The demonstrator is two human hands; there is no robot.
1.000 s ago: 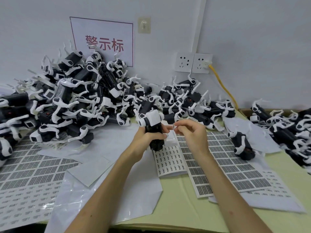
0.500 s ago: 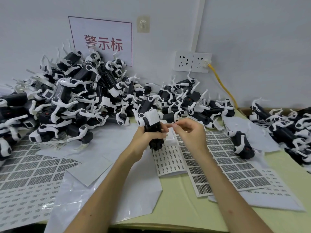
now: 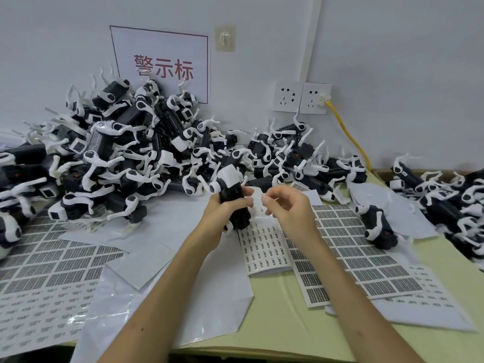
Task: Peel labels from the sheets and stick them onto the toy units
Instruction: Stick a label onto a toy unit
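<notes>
At the middle of the pale green surface [image 3: 288, 323], just above the label sheets: left hand [image 3: 222, 216] wrapped round a black-and-white toy unit [image 3: 231, 189], fingers curled over the dark body, white end tilted up and away. Right hand [image 3: 288, 205] just beside it, clear of the unit, thumb and forefinger pinched on a small white label [image 3: 264, 197], other fingers loosely curled. Print on the label too small to read. Hands close together, with a narrow gap between label and unit.

Under the hands, a narrow sheet of small labels [image 3: 264, 247], upper part bare white. Right of it, a wider sheet of grey block labels [image 3: 353, 252], with further sheets beneath, toward the front edge. More grey label sheets [image 3: 47, 268] spread at far left; clear plastic film [image 3: 162, 305] and loose white paper in between.

Behind, against the wall, a large heap of toy units [image 3: 125, 153], white legs pointing every way. A second heap [image 3: 450, 205] at the right edge. One lone unit [image 3: 377, 227] on its side at the wide sheet's far right corner, well apart from the hands.

On the wall: white sign [image 3: 162, 61] with red characters, lower edge hidden by the heap; a double socket [image 3: 301, 96] with a yellow cable [image 3: 348, 134] plugged in, trailing down behind the units
</notes>
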